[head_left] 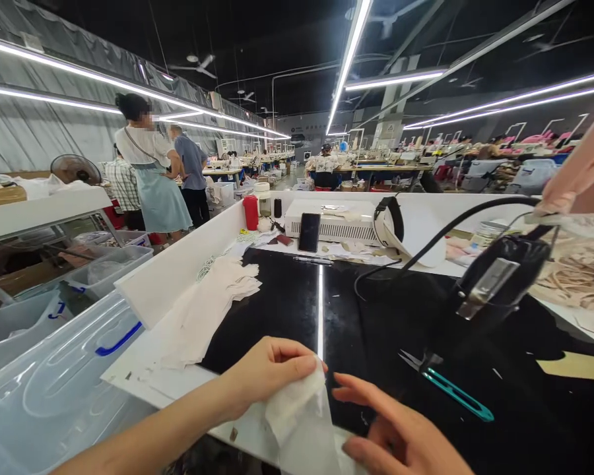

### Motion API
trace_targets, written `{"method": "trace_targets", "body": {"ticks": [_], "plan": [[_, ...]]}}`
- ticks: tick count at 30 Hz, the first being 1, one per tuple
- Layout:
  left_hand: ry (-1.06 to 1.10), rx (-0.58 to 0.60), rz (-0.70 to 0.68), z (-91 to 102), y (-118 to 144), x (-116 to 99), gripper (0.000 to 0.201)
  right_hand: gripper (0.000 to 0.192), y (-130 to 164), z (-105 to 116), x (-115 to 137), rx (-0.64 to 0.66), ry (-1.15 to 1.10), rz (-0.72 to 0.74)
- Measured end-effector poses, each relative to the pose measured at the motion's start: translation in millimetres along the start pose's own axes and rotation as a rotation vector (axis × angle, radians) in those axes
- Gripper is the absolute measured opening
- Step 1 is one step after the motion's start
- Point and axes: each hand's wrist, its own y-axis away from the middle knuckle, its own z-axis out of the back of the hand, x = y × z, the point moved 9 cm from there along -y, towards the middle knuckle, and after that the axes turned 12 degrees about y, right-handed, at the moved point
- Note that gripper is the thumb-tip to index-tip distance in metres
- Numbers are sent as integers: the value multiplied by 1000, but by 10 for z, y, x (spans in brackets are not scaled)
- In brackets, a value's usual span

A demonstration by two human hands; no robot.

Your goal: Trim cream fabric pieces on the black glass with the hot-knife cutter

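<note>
My left hand (277, 369) pinches a thin, pale cream piece of fabric (301, 422) between thumb and curled fingers, and the piece hangs down past the table's front edge. Just to its right, my right hand (391, 422) has its fingers apart, slightly blurred, with nothing between them. Teal thread snips (458, 394) lie on the black tabletop (277, 303) to the right of my hands. A stack of pale fabric pieces (212, 303) rests at the left of the black surface.
A black machine part with a metal plate (488, 288) and a cable stands at the right. Behind are a phone (309, 232), a white box (336, 218) and a red bottle (250, 212). Clear plastic bins (69, 369) stand at left. Several people are farther back.
</note>
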Motion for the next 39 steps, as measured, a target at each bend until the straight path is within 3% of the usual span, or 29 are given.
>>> {"method": "trace_targets", "body": {"ticks": [4,8,12,16,20,25,28,33,35,39], "plan": [[-68,12,-58,78,-107,-152,57,41,-278,-416,312,311,-309,-58],[-189,-60,-124,403,-234,-315,53,45,-591,-375,133,327,-231,-146],[-270,-134,-169,776,-391,-480,48,44,-933,-91,84,196,-114,-81],[-321,-174,-240,1003,-618,-689,49,39,-1265,235,116,31,-64,-19],[-404,-206,-371,1070,-873,-976,44,37,-1530,628,150,-213,11,47],[-509,-190,-586,985,-1075,-1261,35,42,-1622,1100,226,-564,237,220],[-613,-68,-655,857,-1117,-1170,27,41,-1622,1121,163,-642,403,322],[-825,150,-592,734,-1116,-695,21,36,-1582,837,-32,-589,724,374],[-875,137,-577,763,-1108,-607,27,36,-1536,763,-41,-585,838,365],[-920,-58,-581,891,-1146,-662,39,35,-1472,706,13,-594,1009,299]]}}
